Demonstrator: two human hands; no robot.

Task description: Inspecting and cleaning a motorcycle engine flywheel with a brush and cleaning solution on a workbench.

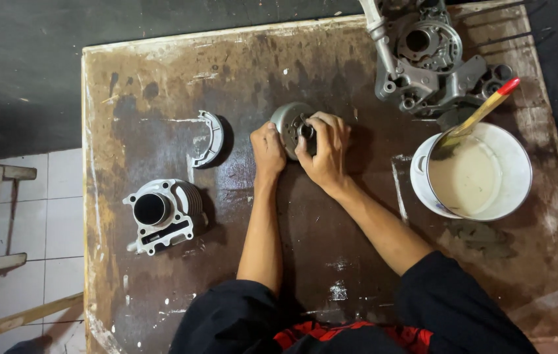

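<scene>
Head view looks straight down on a stained brown wooden table (239,65), the largest thing here, with both forearms reaching up its middle. To the right of the fingers sits a white bucket (515,164) of pale liquid, a red-tipped brush (482,111) leaning on its rim. Beyond the fingers and to the right lies a grey metal engine casing (423,59). Well to the left of the fingers and nearer the person stands a finned metal cylinder (164,210) with a dark round bore; farther up on that side, apart from the hands, lies a curved metal shoe (212,137).

Between the fingers is a round grey metal part (290,121) — tilted on edge on the table. The left hand (268,149) is curled shut, its fingers pressed against the part's left rim. The right hand (325,147) wraps over the part's right side — fingers bent and pressed together, pinching near its dark centre.
</scene>
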